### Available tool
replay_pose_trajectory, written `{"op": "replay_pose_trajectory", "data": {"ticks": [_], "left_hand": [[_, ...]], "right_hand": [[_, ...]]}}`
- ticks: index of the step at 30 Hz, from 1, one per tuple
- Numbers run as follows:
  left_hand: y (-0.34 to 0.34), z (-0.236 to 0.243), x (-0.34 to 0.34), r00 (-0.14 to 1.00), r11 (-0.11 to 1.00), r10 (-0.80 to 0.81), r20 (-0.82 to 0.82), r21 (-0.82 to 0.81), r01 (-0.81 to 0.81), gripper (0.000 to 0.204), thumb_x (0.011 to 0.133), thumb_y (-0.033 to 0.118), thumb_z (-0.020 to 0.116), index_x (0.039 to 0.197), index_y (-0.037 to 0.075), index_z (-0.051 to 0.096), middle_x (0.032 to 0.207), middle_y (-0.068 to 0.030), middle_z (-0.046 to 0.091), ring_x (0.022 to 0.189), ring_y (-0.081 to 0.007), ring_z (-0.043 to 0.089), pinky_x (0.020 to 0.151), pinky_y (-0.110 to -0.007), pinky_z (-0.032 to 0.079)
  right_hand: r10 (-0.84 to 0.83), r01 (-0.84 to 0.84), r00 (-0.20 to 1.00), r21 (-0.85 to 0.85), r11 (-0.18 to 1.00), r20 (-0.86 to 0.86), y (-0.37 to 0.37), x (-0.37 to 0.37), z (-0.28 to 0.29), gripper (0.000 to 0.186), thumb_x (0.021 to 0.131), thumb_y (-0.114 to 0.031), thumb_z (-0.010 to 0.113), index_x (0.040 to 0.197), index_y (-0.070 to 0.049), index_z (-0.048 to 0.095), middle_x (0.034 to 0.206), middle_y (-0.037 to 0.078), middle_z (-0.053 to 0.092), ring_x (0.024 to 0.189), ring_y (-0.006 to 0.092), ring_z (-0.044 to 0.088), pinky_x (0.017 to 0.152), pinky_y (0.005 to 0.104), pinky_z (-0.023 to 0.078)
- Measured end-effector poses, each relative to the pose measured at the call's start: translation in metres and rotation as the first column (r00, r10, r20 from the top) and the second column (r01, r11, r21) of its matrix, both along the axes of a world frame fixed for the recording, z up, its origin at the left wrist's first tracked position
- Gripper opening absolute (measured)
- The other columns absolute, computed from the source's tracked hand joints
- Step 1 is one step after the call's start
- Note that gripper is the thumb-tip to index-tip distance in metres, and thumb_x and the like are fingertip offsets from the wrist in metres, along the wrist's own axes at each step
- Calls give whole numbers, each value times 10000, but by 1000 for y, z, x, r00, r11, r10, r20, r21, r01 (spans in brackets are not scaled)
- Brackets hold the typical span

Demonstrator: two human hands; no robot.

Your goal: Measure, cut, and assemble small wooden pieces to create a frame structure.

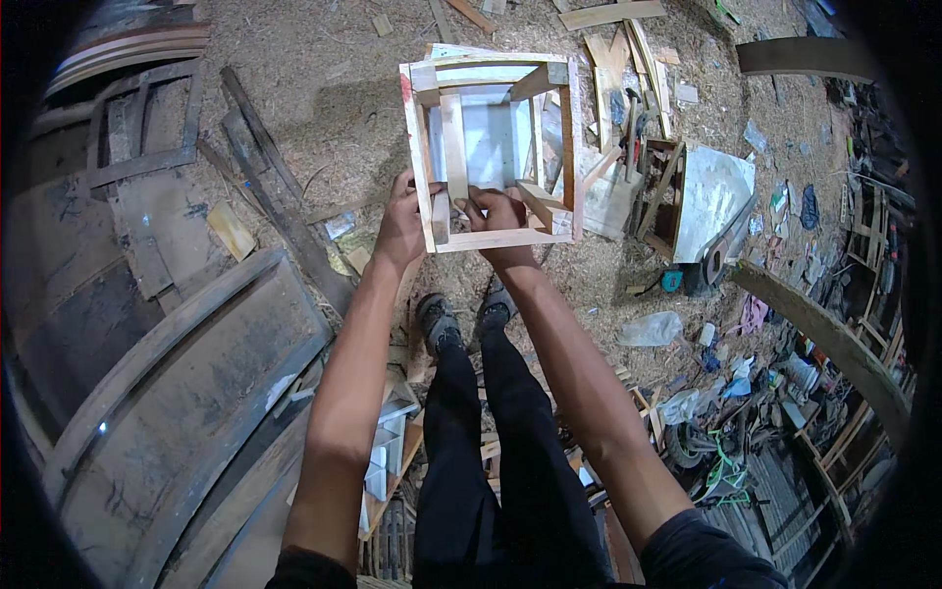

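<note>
A small box-like wooden frame [491, 239], made of pale slats, is in front of me, with a light panel [489, 137] across its far side. My left hand [397, 224] grips its left side near the closest corner, fingers partly behind the wood. Inside the near part of the frame, my right hand [498, 211] has its fingers curled in a pinch, close to an upright slat [453, 147]. What those fingertips hold, if anything, is too small to make out.
A hammer [633, 137] lies among wood scraps to the right of the frame. Beyond it stands a white-sided wooden stool-like box [714, 201]. Curved wooden panels [186, 393] lean at the left. Wood shavings [324, 59] cover the floor, and a clear plastic bag [652, 330] lies at the right.
</note>
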State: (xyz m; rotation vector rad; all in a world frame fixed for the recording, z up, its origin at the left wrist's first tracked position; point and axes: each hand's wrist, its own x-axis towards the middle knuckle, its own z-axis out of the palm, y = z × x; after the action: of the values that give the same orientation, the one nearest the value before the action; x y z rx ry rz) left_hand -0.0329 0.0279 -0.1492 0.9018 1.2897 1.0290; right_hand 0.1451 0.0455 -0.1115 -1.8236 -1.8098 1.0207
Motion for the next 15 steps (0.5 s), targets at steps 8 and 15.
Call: {"op": "replay_pose_trajectory", "data": {"ticks": [8,15], "left_hand": [[-5,18,4,999,997,-46,11,55,46,426,933,167,600,1278,-63,505,1244,-144,544,1068,-246,631,901,-354,569],[-4,12,11,991,991,-128,46,34,127,610,956,100,613,1452,-13,278,1270,-153,598,1114,-231,628,948,-349,548]], "right_hand": [[-355,249,883,-332,910,-309,-7,-16,3,277,858,-190,752,1072,-15,742,906,178,731,904,247,672,844,371,508],[-426,314,835,-334,889,-348,1,-11,-1,295,855,-154,766,1098,10,739,923,103,753,829,122,651,798,298,514]]}}
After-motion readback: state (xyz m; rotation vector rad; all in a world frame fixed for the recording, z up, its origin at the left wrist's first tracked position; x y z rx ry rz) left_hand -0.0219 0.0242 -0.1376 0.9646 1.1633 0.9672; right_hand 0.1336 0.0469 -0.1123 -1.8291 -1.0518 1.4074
